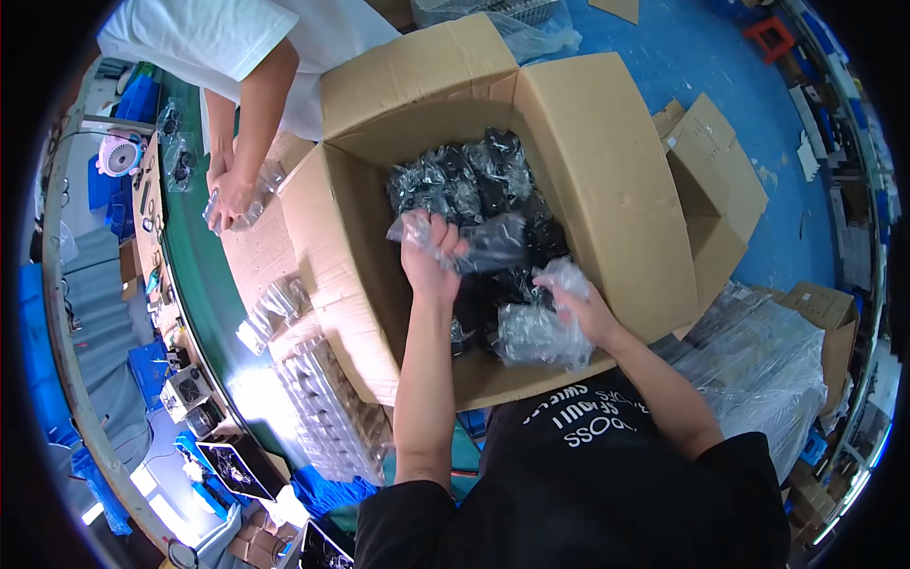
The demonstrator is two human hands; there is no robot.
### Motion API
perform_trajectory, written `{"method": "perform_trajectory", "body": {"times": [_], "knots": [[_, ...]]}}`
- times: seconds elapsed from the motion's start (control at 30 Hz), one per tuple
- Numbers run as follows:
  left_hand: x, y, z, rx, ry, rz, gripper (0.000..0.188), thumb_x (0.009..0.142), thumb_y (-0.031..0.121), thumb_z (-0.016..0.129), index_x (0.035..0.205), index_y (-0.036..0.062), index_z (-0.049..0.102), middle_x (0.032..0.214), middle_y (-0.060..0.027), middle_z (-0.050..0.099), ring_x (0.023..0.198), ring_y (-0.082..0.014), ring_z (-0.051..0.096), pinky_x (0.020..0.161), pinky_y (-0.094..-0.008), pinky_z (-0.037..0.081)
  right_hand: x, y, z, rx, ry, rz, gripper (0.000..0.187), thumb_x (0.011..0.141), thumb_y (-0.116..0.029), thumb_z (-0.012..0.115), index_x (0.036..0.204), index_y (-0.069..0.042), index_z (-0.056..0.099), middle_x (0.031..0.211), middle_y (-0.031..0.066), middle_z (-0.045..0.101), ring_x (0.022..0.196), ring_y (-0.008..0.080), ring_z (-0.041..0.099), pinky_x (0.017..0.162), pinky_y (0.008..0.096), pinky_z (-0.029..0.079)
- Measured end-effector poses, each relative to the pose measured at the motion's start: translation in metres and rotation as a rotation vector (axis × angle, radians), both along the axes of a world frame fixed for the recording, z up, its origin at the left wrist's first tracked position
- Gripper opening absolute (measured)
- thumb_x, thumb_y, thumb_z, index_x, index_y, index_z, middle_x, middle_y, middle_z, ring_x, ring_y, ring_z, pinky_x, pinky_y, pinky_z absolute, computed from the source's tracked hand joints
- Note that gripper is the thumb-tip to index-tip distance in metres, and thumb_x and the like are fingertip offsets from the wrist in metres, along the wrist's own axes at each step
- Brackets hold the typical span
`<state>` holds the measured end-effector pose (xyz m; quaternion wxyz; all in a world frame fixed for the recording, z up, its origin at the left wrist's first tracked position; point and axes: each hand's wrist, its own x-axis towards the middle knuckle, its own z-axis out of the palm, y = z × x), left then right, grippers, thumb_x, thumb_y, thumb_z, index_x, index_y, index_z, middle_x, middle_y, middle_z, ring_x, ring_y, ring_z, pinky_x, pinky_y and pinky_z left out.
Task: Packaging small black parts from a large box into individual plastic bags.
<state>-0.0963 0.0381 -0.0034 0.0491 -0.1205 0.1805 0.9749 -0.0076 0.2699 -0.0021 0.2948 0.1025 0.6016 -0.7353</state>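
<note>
A large open cardboard box (607,161) stands before me, its flaps folded outward. Inside lie many black items in clear plastic bags (460,185), piled toward the far side; their kind cannot be made out. My left hand (431,254) is closed on the gathered end of a clear plastic bag (493,245) with something dark in it, over the middle of the box. Near the right front corner, my right hand (580,308) pinches the top of another clear plastic bag (542,334), which hangs low against the near wall. What this second bag contains is blurred by the film.
Across the box's left side, a co-worker's hands (232,194) handle a clear bag on cardboard over a green conveyor belt (204,275). Wrapped trays (327,417) stand at the near left. Flattened cardboard (716,180) and a film-wrapped stack (758,351) are at the right.
</note>
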Motion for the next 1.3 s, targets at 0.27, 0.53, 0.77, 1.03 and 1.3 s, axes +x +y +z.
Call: {"method": "perform_trajectory", "body": {"times": [0.27, 0.53, 0.77, 1.03, 1.3], "knots": [[0.038, -0.007, 0.02, 0.546, 0.047, -0.286, 0.029, 0.098, 0.028, 0.032, 0.089, 0.0061, 0.049, 0.06, -0.0009, 0.036, 0.045, -0.0088, 0.027, 0.036, -0.0217, 0.026, -0.012, -0.02, 0.031, -0.298, -0.003, -0.216, 0.021, 0.081, -0.014, 0.06, 0.097, -0.002, 0.064, 0.077, 0.0067, 0.064, 0.056, 0.0097, 0.046, 0.055, 0.0233, 0.042], [0.038, 0.01, -0.005, 0.345, -0.127, -0.084, 0.028, 0.097, 0.028, 0.036, 0.086, 0.0063, 0.05, 0.057, 0.0002, 0.035, 0.044, -0.0086, 0.028, 0.036, -0.0229, 0.027, -0.003, -0.018, 0.058, 0.59, 0.221, 0.054, 0.022, 0.076, -0.015, 0.064, 0.084, 0.005, 0.063, 0.069, 0.0091, 0.063, 0.055, 0.0153, 0.05, 0.054, 0.0284, 0.044], [0.035, 0.014, -0.035, 0.528, 0.059, -0.15, 0.027, 0.095, 0.029, 0.04, 0.09, 0.0063, 0.053, 0.059, -0.0014, 0.043, 0.044, -0.0093, 0.035, 0.037, -0.0228, 0.031, 0.006, -0.004, 0.026, 0.551, 0.247, 0.003, 0.022, 0.074, -0.015, 0.065, 0.082, 0.006, 0.063, 0.065, 0.0109, 0.063, 0.052, 0.0166, 0.052, 0.052, 0.0304, 0.044], [0.007, -0.042, -0.099, -0.804, -0.38, -0.5, 0.021, 0.09, 0.02, 0.05, 0.102, 0.0046, 0.056, 0.073, -0.0079, 0.059, 0.055, -0.0171, 0.053, 0.045, -0.0263, 0.043, -0.014, -0.012, 0.108, 0.8, 0.292, -0.181, 0.018, 0.071, -0.012, 0.069, 0.079, 0.003, 0.065, 0.064, 0.012, 0.064, 0.048, 0.0183, 0.052, 0.047, 0.0311, 0.043], [-0.015, 0.052, -0.136, -1.815, -0.071, -0.656, 0.027, 0.083, 0.014, 0.053, 0.106, 0.0002, 0.055, 0.087, -0.0191, 0.059, 0.084, -0.0325, 0.059, 0.068, -0.0368, 0.047, -0.004, 0.013, 0.098, 0.622, 0.677, 0.063, 0.011, 0.063, -0.004, 0.068, 0.07, -0.001, 0.059, 0.062, 0.0072, 0.056, 0.05, 0.0195, 0.051, 0.051, 0.0305, 0.043]]}}
